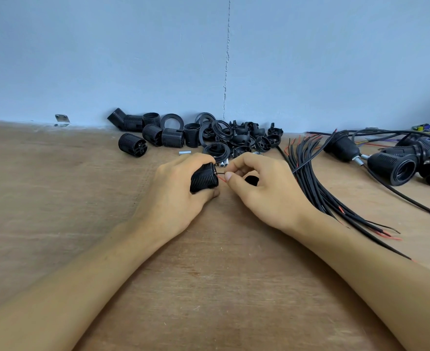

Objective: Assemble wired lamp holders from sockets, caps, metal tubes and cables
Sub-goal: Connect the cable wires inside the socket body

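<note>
My left hand (181, 188) grips a ribbed black socket (203, 179), held sideways low over the wooden table (82, 198) with its end facing right. My right hand (267, 188) pinches thin red and black wires (221, 179) at that end; I cannot tell whether they sit inside it. Loose sockets and caps (209, 135) are heaped against the blue wall (133, 59), with a metal tube (185, 153) just in front. A cable bundle (310, 178) fans out just beside my right wrist, and assembled lamp holders (396, 168) lie near the right edge. The wood runs wide to my left and toward me
</note>
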The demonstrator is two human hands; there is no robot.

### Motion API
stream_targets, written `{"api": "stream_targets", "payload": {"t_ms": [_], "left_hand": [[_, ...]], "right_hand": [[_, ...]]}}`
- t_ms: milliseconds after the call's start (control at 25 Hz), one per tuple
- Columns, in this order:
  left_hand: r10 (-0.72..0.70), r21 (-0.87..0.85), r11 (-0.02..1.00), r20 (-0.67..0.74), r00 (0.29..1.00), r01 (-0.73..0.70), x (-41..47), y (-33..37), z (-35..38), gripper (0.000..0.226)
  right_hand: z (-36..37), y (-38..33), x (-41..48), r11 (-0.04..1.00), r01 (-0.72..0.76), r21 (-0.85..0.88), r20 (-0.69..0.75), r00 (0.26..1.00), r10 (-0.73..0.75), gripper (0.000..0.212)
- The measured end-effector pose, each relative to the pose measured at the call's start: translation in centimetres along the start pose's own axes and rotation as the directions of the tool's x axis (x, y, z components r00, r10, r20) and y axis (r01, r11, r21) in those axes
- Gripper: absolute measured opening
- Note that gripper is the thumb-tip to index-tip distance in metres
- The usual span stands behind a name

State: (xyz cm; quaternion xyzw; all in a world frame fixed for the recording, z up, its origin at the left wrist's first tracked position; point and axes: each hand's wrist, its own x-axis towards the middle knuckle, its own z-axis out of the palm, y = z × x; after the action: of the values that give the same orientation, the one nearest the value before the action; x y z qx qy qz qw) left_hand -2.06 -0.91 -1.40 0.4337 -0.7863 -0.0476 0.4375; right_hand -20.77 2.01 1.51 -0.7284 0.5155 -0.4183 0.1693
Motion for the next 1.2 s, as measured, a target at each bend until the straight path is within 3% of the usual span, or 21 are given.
{"api": "stream_targets", "payload": {"t_ms": [320, 720, 880, 1000, 1200], "left_hand": [[-0.044, 0.000, 0.999, 0.033, 0.998, 0.044, -0.1, 0.6, -0.2, 0.035], [-0.104, -0.042, 0.994, 0.025, 0.994, 0.105, -0.3, 0.8, -0.3, 0.049], [-0.154, -0.025, 0.987, 0.100, 0.983, 0.158, -0.3, 0.7, -0.4, 0.055], [-0.227, 0.049, 0.974, 0.204, 0.952, 0.221, -0.2, 1.0, -0.6, 0.073], [-0.232, 0.002, 0.971, 0.250, 0.940, 0.239, -0.1, 0.9, -1.2, 0.028]], "right_hand": [[0.1, -0.1, 0.1, 1.000, 0.018, -0.020, 0.037, 0.999, -0.017, 0.011], [0.3, 0.4, 0.1, 0.999, 0.043, -0.012, 0.061, 0.997, -0.042, 0.006], [0.4, 0.6, 0.1, 0.996, 0.064, -0.069, 0.058, 0.997, -0.060, 0.004], [0.3, 0.6, 0.2, 0.998, 0.041, -0.051, 0.051, 0.998, -0.039, 0.005], [0.0, 0.5, 0.3, 0.998, -0.049, 0.038, 0.067, 0.997, 0.047, 0.007]]}}
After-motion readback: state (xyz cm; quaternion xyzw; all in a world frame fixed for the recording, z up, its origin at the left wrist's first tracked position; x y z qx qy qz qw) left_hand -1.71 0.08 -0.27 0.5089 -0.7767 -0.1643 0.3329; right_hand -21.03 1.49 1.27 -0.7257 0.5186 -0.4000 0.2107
